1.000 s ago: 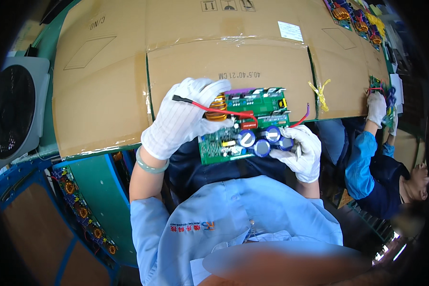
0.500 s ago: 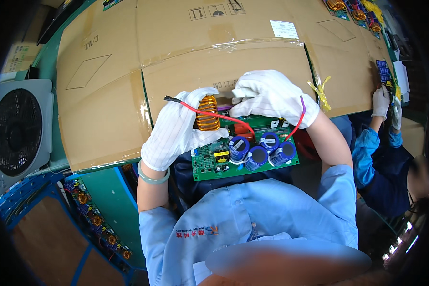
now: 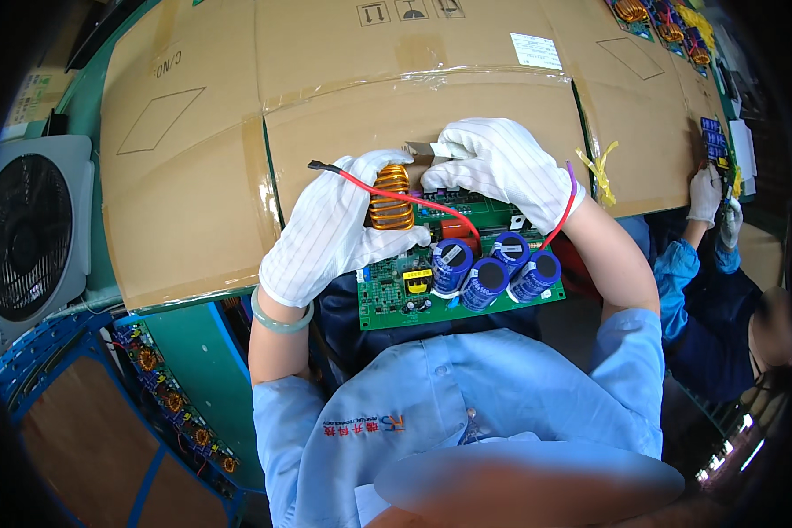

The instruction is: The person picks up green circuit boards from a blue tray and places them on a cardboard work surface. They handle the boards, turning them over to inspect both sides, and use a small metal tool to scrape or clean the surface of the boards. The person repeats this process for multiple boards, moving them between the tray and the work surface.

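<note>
A green rectangular printed circuit board [image 3: 414,295] is held over the lap, its far edge against the near edge of the desk [image 3: 194,202], which is covered in brown corrugated cardboard sheets taped together. The white-gloved left hand [image 3: 330,233] is closed around the board's left part, the thumb lying just beneath a copper-coloured wound coil [image 3: 390,198]; this grip is firm and wrapped. The white-gloved right hand [image 3: 502,167] is curled over the board's far edge, its fingertips pressed near the coil top beside a small grey metal tab [image 3: 424,150]; what exactly is pinched there cannot be told. A thin red wire [image 3: 414,201] runs from a dark tip at the left across the coil to the board, and four blue cylindrical capacitors [image 3: 488,268] stand upright near the board's near right corner.

The step seems to be a seating or checking of a part at the far edge. It would best be done with the board kept level by the left hand, pressure applied straight, and the red wire kept free of the fingers.

At lower left, a blue open rack [image 3: 180,409] holds a row of further boards with copper coils. At upper right, more coil boards [image 3: 656,18] are stacked, though their holder is not shown clearly. A co-worker's gloved hands [image 3: 713,198] are at a small board at the right
</note>
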Available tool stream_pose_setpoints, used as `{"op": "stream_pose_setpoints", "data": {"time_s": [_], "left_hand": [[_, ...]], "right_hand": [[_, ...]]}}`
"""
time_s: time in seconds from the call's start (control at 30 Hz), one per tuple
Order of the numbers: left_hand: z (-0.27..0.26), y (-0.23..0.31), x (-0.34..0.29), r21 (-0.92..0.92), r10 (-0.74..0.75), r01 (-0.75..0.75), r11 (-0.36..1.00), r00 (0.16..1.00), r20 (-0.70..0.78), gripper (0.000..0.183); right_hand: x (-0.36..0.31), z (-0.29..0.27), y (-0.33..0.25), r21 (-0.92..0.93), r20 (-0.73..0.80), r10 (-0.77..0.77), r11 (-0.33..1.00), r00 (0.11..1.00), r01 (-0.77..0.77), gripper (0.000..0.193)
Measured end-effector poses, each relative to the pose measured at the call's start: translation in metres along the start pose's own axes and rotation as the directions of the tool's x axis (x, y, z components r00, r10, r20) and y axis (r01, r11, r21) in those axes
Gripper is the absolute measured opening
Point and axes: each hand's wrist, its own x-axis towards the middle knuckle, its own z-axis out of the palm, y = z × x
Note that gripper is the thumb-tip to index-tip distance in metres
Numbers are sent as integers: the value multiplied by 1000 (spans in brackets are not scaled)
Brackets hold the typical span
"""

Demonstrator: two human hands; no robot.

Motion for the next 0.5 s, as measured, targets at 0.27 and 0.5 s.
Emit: {"op": "stream_pose_setpoints", "data": {"time_s": [0.27,0.5], "left_hand": [[-1,1,-2,-42,-105,109,993,992,76,76],[-4,3,0,-37,-84,86,996,994,67,74]], "right_hand": [[-1,1,-1,25,30,19,1000,999,-20,40],[0,3,1,13,25,-21,1000,999,21,40]]}}
